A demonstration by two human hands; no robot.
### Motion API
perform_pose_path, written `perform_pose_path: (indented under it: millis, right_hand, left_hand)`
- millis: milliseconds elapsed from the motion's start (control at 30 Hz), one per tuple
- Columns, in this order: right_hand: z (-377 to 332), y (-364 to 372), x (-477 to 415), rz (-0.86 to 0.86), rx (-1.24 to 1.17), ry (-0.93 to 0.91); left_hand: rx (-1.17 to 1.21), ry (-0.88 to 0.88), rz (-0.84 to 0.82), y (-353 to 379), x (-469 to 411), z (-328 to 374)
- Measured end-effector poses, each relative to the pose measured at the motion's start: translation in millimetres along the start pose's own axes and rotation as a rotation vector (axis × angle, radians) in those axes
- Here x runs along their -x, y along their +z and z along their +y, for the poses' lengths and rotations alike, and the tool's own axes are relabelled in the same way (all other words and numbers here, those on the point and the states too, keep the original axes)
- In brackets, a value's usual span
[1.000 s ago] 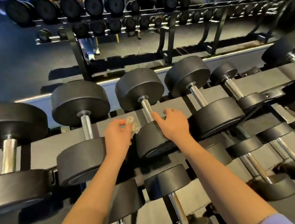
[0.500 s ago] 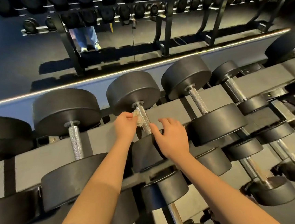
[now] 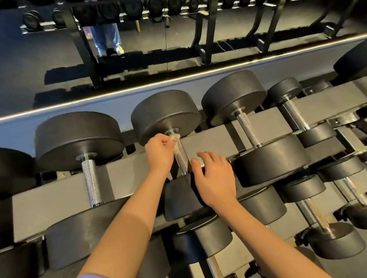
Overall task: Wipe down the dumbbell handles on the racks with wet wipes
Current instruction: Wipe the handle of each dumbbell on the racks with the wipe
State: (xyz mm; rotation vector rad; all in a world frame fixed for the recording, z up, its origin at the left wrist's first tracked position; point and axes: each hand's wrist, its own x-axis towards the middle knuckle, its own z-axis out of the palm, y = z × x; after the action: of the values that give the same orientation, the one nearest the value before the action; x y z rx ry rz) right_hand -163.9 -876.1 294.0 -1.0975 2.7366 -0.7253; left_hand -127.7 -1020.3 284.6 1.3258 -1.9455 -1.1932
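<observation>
Head view: two hands at one dumbbell on the rack (image 3: 50, 195).
Nearest, the right hand (image 3: 216, 180) rests with loose, spread fingers on the dumbbell's near weight (image 3: 178, 197). Beyond it, the left hand (image 3: 159, 154) pinches a crumpled wet wipe (image 3: 175, 139) against the upper end of the knurled handle (image 3: 183, 158), just below the far weight (image 3: 164, 111).

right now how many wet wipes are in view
1: the wet wipe, bunched in the left hand against the far end of the dumbbell handle. The right hand holds none; more may be hidden.
</observation>
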Motion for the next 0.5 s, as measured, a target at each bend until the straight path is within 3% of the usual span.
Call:
perform_pose_path:
  millis: [133, 333, 500]
  right_hand:
    - [-0.8, -2.2, 1.1, 0.004, -0.003, 0.002]
    - [-1.8, -2.8, 1.0, -0.001, -0.002, 0.006]
    - [-3.4, -3.3, 2.3, -0.001, -0.018, 0.005]
  left_hand:
    - [-0.037, -0.012, 0.025, 2.2, -9.2, 1.6]
    - [-0.072, -0.033, -0.229, -0.3, 13.2, -18.0]
    - [-0.058, 0.01, -0.099, -0.6, 9.4, -8.1]
